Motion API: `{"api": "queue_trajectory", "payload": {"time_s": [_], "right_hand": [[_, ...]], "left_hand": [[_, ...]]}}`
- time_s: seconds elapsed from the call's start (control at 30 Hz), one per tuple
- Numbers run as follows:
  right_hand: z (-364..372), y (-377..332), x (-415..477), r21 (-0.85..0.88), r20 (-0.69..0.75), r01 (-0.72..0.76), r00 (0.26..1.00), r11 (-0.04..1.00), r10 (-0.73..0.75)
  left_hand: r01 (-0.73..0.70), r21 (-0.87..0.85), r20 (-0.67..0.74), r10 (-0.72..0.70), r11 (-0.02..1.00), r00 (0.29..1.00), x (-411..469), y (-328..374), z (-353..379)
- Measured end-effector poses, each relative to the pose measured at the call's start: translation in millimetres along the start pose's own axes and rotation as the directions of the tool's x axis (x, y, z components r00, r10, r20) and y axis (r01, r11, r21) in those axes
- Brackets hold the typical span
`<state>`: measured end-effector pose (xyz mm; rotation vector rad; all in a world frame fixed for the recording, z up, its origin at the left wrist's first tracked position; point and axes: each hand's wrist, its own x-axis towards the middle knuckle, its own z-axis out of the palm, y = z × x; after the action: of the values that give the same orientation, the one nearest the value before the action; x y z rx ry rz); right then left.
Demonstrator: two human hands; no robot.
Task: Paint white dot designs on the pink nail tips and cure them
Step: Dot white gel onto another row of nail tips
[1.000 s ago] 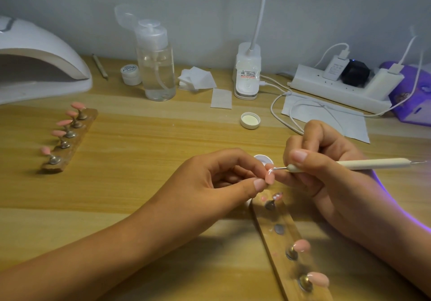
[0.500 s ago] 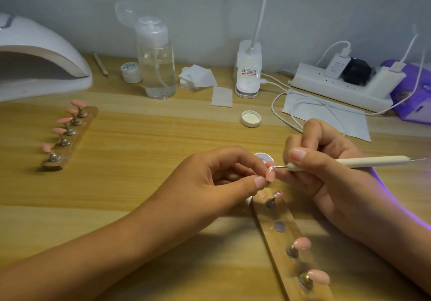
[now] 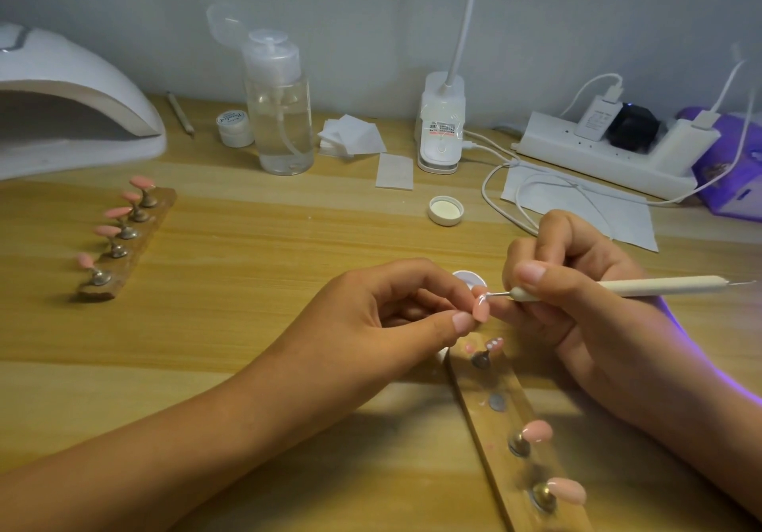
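Evidently the dotting step is in hand: the left hand (image 3: 383, 313) pinches one pink nail tip (image 3: 480, 311) between thumb and fingers, lifted just above the far end of the near holder (image 3: 490, 445), while the right hand (image 3: 577, 300) pinches a dotting pen (image 3: 659, 285), its thin metal point at the far edge of that tip. On the near holder, just on the near side of the hands, stands a dotted tip (image 3: 495, 343); nearer lie a bare metal disc (image 3: 497, 402), probably the held tip's seat, and two plain tips (image 3: 536, 431) not yet painted. A second holder (image 3: 123, 261) with five pink tips lies on the worktop (image 3: 247, 284) at the far left, near the white curing lamp (image 3: 62, 106), so I judge the task to be in its early part. The next move calls for a light, steady touch of the point, then a reload from the small white pot (image 3: 468, 280), and a careful return of the tip to its seat without smearing wet paint. That pot is mostly hidden behind the hands; whether the point touches the nail, and how many dots the held tip bears, is too small to tell. The near holder is cut off at the bottom edge, and whether the far-left tips carry dots cannot be made out.
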<state>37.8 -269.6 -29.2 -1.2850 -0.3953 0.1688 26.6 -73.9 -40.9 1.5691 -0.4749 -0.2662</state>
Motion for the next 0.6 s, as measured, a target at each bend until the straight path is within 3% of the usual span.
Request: {"api": "queue_trajectory", "payload": {"time_s": [0.6], "right_hand": [[-0.7, 0.2, -1.0, -0.013, 0.004, 0.013, 1.0, 1.0, -0.013]], "left_hand": [[0.004, 0.0, 0.008, -0.004, 1.0, 1.0, -0.6, 1.4, 0.1]]}}
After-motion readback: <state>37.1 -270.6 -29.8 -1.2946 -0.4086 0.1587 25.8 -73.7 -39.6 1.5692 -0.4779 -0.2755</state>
